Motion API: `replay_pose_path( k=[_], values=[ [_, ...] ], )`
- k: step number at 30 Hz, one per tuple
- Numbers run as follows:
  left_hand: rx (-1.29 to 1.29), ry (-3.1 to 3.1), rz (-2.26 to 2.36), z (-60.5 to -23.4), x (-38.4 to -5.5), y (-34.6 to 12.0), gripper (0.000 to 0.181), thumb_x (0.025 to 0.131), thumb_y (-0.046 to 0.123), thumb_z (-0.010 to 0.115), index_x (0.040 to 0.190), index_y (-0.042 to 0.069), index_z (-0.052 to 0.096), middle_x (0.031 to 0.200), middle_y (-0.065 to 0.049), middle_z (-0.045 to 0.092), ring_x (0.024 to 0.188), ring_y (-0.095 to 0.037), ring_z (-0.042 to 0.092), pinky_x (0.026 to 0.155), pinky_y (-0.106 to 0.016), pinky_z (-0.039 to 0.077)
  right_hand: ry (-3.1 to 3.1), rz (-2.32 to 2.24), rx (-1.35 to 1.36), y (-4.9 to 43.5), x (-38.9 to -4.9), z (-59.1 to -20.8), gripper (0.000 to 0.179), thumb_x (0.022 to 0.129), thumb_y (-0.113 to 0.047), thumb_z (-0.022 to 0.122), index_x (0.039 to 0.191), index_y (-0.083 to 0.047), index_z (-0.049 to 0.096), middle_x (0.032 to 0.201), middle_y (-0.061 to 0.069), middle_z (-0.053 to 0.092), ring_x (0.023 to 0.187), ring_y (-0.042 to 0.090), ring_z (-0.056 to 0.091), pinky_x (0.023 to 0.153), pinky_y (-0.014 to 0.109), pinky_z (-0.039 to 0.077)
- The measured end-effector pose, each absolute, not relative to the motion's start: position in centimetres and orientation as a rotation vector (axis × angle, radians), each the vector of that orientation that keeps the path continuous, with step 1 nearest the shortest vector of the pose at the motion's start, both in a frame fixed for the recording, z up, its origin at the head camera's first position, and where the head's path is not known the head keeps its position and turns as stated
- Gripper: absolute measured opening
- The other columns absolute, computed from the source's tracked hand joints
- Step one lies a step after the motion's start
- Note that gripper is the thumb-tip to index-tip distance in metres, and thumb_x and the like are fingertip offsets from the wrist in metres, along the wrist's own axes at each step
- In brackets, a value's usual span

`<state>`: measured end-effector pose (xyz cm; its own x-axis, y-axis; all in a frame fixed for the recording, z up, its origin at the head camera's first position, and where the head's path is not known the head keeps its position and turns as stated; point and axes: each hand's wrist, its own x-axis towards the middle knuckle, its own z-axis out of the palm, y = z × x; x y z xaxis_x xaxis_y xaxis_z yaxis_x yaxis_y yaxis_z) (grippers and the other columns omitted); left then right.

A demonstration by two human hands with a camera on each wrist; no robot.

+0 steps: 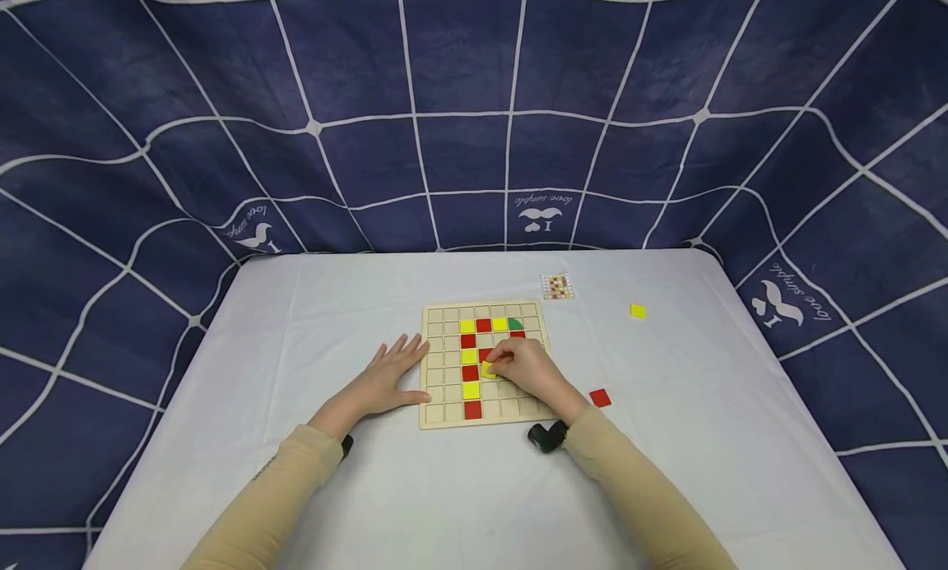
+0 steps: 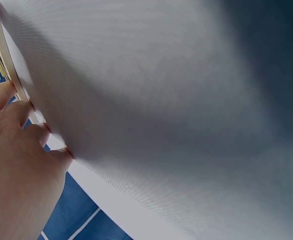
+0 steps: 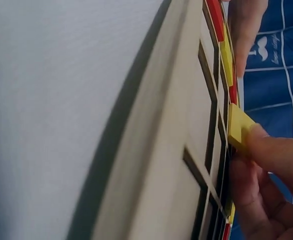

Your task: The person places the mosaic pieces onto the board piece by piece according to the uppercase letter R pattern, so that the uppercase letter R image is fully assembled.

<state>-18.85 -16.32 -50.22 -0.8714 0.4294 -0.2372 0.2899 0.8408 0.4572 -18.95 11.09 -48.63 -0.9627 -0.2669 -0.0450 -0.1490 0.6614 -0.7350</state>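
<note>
A wooden grid board (image 1: pixel 444 415) lies on the white table, with red and yellow square tiles and a green rounded tile (image 1: pixel 515 324) set in its cells. Between thumb and fingertips my right hand (image 1: pixel 529 366) pinches a yellow square tile (image 3: pixel 240 128), tilted over a cell beside the column of alternating tiles. A red tile (image 1: pixel 485 354) sits just above it, partly covered by the hand. My left hand (image 1: pixel 388 379) lies spread at the board's left edge, its fingertips and thumb touching that edge; the left wrist view shows the fingers (image 2: pixel 19 112) along the side.
A small printed pattern card (image 1: pixel 557 286) lies beyond the board's far right corner. One loose yellow tile (image 1: pixel 638 311) and one loose red tile (image 1: pixel 600 398) rest on the table to the right. Dark blue checked cloth (image 1: pixel 467 85) hangs behind and at both sides.
</note>
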Motion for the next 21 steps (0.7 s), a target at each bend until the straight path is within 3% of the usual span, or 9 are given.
replay_pose_path(
  k=[11,21],
  values=[
    [0.533,2.685,0.585,-50.3,-18.9,-16.2,0.100,0.079,0.055,0.075,0.157,0.016,0.025,0.166,-0.007,0.016,0.154,-0.032,0.004,0.124,-0.056,0.002,2.801,-1.037,-0.406,10.4,-18.7,-48.5,0.007,0.084,-0.004,0.074,0.085,-0.010,0.077,0.079,-0.002,0.060,0.071,0.010,0.053,0.064,0.020,0.047],
    [0.549,2.682,0.574,-50.2,-18.9,-16.2,0.100,0.080,0.055,0.074,0.157,0.015,0.025,0.166,-0.008,0.016,0.154,-0.034,0.004,0.124,-0.057,0.002,2.758,-1.124,-0.313,12.8,-18.8,-47.2,0.009,0.089,-0.015,0.074,0.096,-0.011,0.076,0.087,-0.001,0.065,0.076,0.012,0.056,0.070,0.023,0.050]
  ],
)
